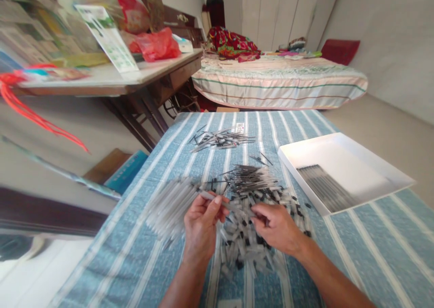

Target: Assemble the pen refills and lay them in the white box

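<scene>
My left hand (205, 217) is closed round a pale translucent pen barrel (210, 196) that points toward my right hand. My right hand (273, 224) has its fingers pinched at the right end of the barrel; what they hold is too small to name. Under and between both hands spreads a heap of clear and black pen caps (246, 244). Left of my left hand lies a stack of translucent barrels (169, 204). Dark thin refills (246, 177) are piled just beyond the caps.
Another pile of thin refills (222, 139) lies farther back on the striped blue cloth (135, 235). At the right, a white box (362, 163) holds a row of pens (325, 186). A cluttered desk (142, 75) stands at the left, a bed (278, 82) behind.
</scene>
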A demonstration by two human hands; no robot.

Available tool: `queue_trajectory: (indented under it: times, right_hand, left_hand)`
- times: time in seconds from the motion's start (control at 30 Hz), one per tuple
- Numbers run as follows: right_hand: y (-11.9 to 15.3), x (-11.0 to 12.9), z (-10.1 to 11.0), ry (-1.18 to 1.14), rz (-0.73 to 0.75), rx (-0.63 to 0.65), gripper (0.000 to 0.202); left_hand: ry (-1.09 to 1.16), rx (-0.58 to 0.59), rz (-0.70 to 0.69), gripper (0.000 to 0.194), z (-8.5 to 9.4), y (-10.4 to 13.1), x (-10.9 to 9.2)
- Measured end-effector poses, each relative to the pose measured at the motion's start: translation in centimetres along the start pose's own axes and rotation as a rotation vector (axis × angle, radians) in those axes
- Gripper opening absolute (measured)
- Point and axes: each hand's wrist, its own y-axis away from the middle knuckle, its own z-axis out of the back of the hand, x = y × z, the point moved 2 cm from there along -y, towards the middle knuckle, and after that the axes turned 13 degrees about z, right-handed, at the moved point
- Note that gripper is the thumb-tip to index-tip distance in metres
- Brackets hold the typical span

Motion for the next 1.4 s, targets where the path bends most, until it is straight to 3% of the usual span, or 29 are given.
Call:
queue_trajectory:
  times: [0.27,0.77,1.23,1.4]
  right_hand:
    - [0.3,0.2,-0.4,-0.007,0.03,0.01,0.014]
    - [0.1,0.8,0.2,-0.104,0.066,-0.064,0.01]
    - [0.5,0.8,0.3,-0.295,-0.043,-0.081,0.013]
    - [0.4,1.2,0.4,-0.24,0.039,-0.137,0.013]
  left_hand:
    - [-0.039,-0.002,-0.061,0.014,-0.1,-0.1,0.2]
    - [-0.03,-0.04,-0.033,0.017,-0.2,0.0,-0.1]
    - [-0.013,0.085,0.183,0.01,0.1,-0.3,0.1]
    - [-0.005,0.105,0.244,0.011,-0.4,0.1,0.1]
